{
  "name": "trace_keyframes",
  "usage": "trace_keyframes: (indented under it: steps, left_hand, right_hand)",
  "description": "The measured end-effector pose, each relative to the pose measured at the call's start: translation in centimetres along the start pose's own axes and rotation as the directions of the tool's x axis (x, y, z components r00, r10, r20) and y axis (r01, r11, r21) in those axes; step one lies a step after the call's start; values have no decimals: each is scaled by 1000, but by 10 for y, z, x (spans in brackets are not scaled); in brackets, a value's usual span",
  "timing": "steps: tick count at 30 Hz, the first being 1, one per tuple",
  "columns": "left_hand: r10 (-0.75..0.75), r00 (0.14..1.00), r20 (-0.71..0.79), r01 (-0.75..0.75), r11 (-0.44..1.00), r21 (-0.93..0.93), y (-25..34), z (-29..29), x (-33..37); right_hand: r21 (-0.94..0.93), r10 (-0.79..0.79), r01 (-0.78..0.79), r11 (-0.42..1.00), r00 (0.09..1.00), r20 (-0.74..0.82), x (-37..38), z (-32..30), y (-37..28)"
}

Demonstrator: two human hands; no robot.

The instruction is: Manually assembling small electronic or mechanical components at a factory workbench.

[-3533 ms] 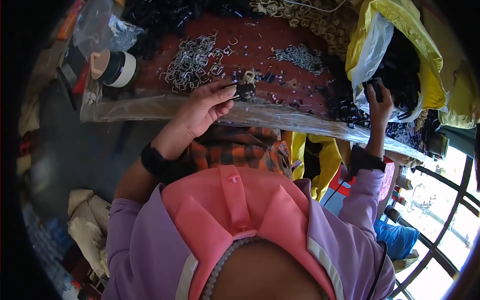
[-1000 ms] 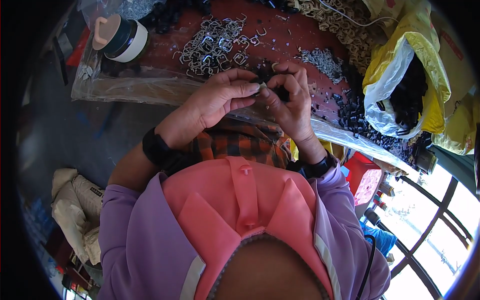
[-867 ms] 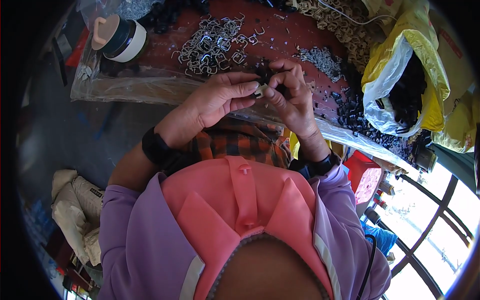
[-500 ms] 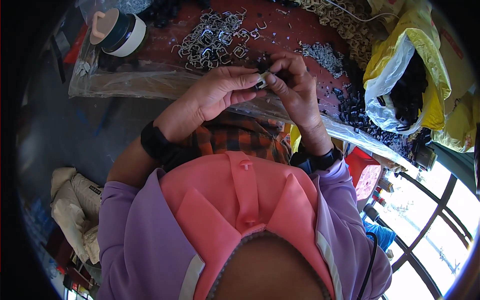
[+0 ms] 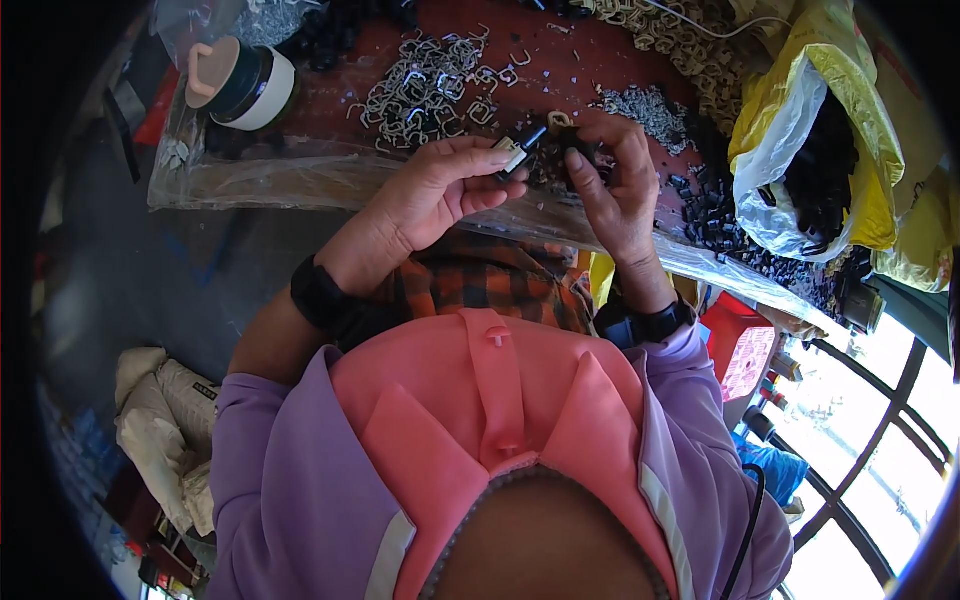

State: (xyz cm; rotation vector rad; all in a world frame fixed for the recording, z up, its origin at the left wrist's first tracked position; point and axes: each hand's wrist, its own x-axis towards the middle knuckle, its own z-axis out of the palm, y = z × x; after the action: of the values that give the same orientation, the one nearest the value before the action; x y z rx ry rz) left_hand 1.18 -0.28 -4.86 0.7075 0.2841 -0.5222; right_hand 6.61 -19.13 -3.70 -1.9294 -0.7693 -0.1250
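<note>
Over the front edge of the table, my left hand [image 5: 440, 180] pinches a small cream-and-black part [image 5: 512, 155] between thumb and fingers. A short black rod-like end [image 5: 533, 136] points up and right from that part. Just to the right, apart from it, my right hand [image 5: 622, 180] is closed with thumb and fingers curled together. Something dark shows at its fingertips, too shadowed to name. A small beige looped piece [image 5: 559, 119] sits right beyond those fingertips; whether they touch it I cannot tell.
Bent metal hooks [image 5: 425, 90] lie heaped behind my left hand. Small silvery pieces [image 5: 650, 112] and many beige pieces [image 5: 690, 50] lie farther right. Black bits [image 5: 715, 220] spread beside a yellow-and-white plastic bag [image 5: 870, 150] of black parts. A lidded mug [image 5: 240, 85] stands at the far left.
My hands were together on the small part; now they are apart. The right hand has moved right and slightly down, while the left keeps the part. The view has shifted slightly.
</note>
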Motion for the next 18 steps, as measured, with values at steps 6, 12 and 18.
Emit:
trace_keyframes:
  steps: [6,12,18]
  left_hand:
    - [18,999,-42,-17,1000,6,-5,6,1]
    - [13,998,-67,-9,998,58,-3,10,2]
    - [-30,1000,3,30,997,-73,-6,5,0]
  right_hand:
    - [-138,-89,97,986,994,64,1,-3,-18]
    - [-207,-81,101,973,991,103,1,10,-14]
    - [18,25,-28,999,990,141,2,12,-13]
